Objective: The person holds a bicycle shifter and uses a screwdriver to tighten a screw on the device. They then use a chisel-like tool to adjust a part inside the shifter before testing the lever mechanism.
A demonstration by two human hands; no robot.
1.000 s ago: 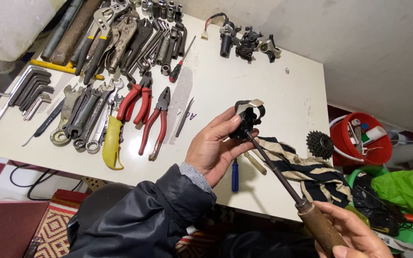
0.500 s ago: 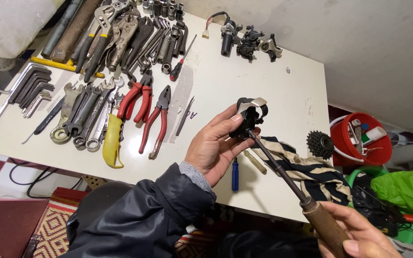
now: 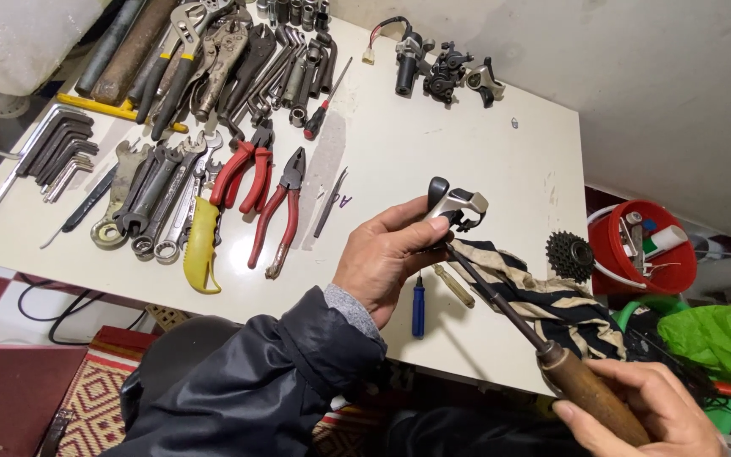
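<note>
My left hand (image 3: pixel 391 258) grips a small black and silver bicycle lever part (image 3: pixel 454 207) above the white table (image 3: pixel 433 127). My right hand (image 3: pixel 649 415) holds the brown wooden handle of a long screwdriver (image 3: pixel 509 309), low at the right. The dark shaft runs up and left, and its tip meets the underside of the part. A striped black and cream rag (image 3: pixel 543 296) lies on the table under the shaft, with a black toothed sprocket cluster (image 3: pixel 570 256) at its far edge. A small blue-handled screwdriver (image 3: pixel 418 309) lies just below my left hand.
Red-handled pliers (image 3: pixel 264 203), a yellow-handled tool (image 3: pixel 200 245), wrenches (image 3: pixel 150 199) and hex keys (image 3: pixel 57 156) cover the table's left half. More black lever parts (image 3: pixel 442 72) sit at the far edge. A red bucket (image 3: pixel 640 254) and a green bag (image 3: pixel 717 343) stand off the right side.
The part has been turned a little in my left hand. My right hand with the screwdriver handle has shifted slightly rightward. The tip stays at the part.
</note>
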